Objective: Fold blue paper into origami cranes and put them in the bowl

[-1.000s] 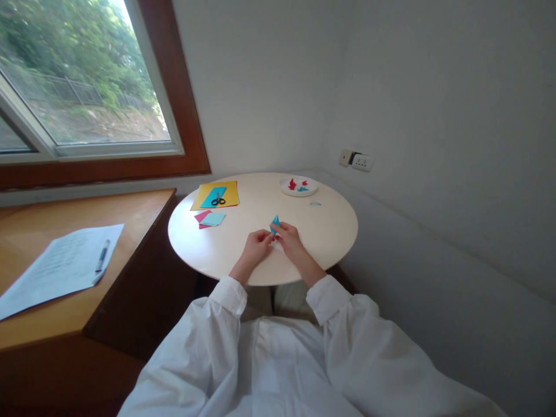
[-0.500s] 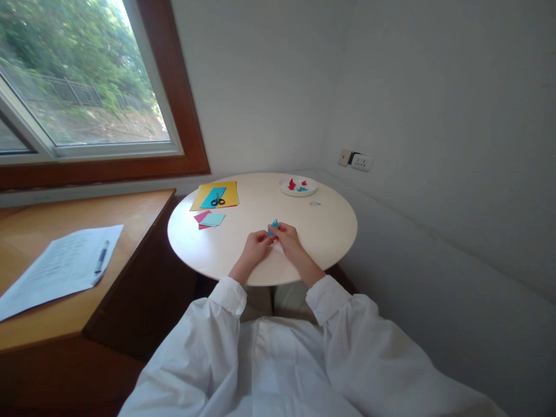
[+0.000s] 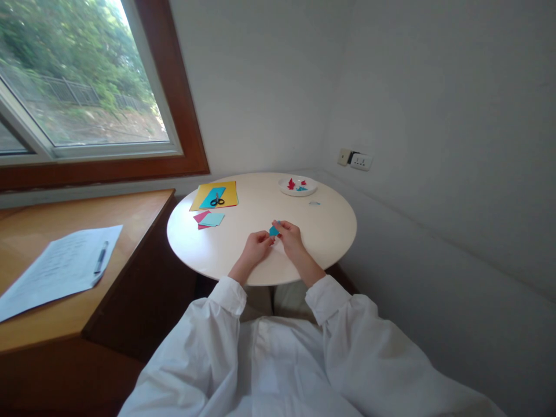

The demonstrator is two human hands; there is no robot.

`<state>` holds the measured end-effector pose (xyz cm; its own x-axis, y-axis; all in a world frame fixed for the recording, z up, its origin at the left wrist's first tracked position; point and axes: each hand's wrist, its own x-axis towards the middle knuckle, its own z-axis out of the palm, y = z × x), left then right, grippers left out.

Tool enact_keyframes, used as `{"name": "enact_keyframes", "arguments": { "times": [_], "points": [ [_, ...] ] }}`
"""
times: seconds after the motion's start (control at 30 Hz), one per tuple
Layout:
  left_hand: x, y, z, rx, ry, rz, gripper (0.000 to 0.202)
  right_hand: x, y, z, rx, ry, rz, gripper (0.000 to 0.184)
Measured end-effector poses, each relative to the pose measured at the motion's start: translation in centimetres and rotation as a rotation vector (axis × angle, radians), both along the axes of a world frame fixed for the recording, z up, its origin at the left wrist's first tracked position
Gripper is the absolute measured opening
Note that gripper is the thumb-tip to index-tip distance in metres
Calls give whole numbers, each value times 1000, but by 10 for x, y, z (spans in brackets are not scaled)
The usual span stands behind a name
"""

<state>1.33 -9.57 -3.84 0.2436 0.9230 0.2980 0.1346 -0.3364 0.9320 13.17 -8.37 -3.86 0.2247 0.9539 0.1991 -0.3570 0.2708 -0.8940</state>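
Paper [image 3: 273, 231], blue and folded, is pinched by left hand [image 3: 256, 247] and right hand [image 3: 290, 237] just below the frame's centre, over the tabletop [image 3: 254, 200], where a steady grip and well-matched edges should keep creases crisp.

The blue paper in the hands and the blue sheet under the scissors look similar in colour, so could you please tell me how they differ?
Pose: the blue paper is held in the hands, while the blue sheet lies flat on a yellow sheet, with scissors on top.
Size: the blue paper shows as a small piece, partly covered by fingers; the blue sheet looks larger.
Shared: both are blue.
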Motion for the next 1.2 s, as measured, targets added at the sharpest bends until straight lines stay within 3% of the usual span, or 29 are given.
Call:
{"name": "enact_keyframes", "arguments": {
  "times": [0.47,0.77,1.2],
  "points": [
    [0,-5,5,-9,12,16,19,1,-2,2,-52,100,30,27],
    [0,-6,4,-7,-6,50,33,-2,-4,1,-48,28,106,31],
    [-3,1,4,14,-136,174,29,-1,-4,1,-76,-56,64,26]
  ]
}}
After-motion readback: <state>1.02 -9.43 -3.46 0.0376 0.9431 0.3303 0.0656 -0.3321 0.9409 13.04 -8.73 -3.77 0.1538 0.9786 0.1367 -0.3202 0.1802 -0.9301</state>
